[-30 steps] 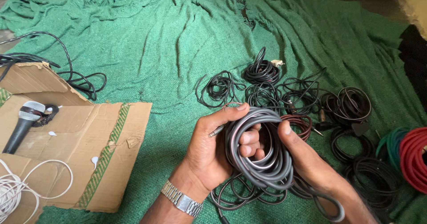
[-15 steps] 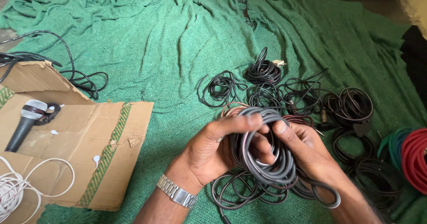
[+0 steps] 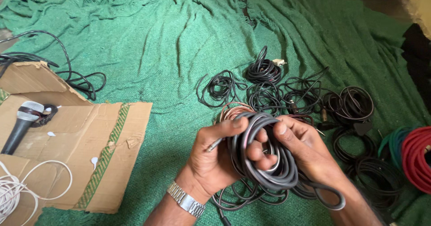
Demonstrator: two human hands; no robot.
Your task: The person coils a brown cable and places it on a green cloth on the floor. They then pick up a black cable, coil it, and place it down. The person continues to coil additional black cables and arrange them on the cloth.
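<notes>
Grey cable coil (image 3: 265, 156) held up over the green blanket (image 3: 170, 51) — left hand (image 3: 215, 161) clenched round its left side, metal plug (image 3: 215, 144) poking out by the thumb. Right hand (image 3: 305, 152) grips the right side, thumb on top. Loose black cable bundles (image 3: 287, 91) lie just beyond; flattened cardboard (image 3: 90, 154) with a microphone (image 3: 20, 127) well left.
</notes>
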